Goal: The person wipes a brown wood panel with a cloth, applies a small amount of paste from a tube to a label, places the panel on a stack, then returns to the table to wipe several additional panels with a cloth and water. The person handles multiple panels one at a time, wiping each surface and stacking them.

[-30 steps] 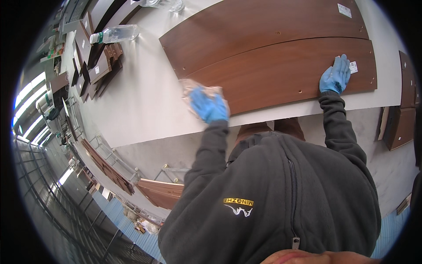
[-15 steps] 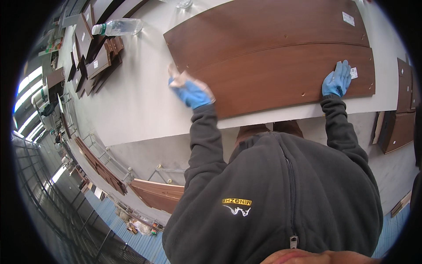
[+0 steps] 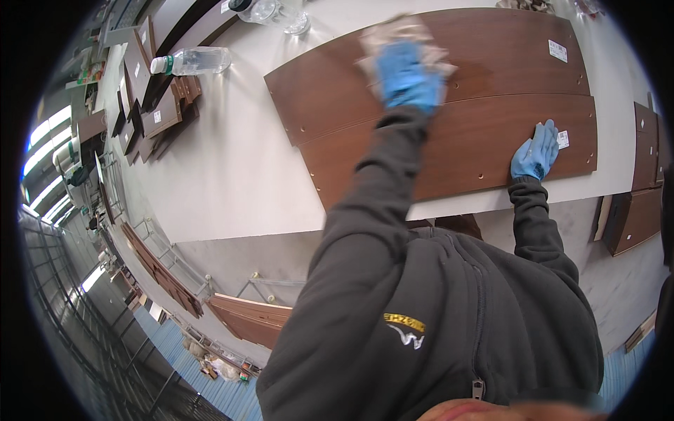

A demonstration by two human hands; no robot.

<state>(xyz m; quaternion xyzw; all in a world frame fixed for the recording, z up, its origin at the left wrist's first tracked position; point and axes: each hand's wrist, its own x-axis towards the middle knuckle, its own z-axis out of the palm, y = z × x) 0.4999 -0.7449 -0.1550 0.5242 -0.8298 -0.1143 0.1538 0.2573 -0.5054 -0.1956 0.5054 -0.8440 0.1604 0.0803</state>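
Observation:
Two dark brown wooden panels lie side by side on a white table: a far panel (image 3: pixel 505 52) and a near panel (image 3: pixel 456 154). My left hand (image 3: pixel 409 78), in a blue glove, holds a pale beige cloth (image 3: pixel 400 34) against the far panel, left of its middle; the cloth is blurred by motion. Flat on the right part of the near panel rests my right hand (image 3: pixel 535 151), also gloved in blue, fingers stretched out beside a white label (image 3: pixel 562 139). A second label (image 3: pixel 558 50) is on the far panel. Small holes show along the panels' edges.
A clear plastic bottle (image 3: pixel 191 62) lies on the white table (image 3: pixel 232 161), near a stack of brown boards (image 3: pixel 163 112). More bottles (image 3: pixel 277 14) are at the far edge. Brown panels (image 3: pixel 625 217) stand at the right, and others (image 3: pixel 246 316) lie on a rack at lower left.
My left hand has swept the cloth from the near panel's left end, away and to the right, onto the far panel. My right hand stays in nearly the same place.

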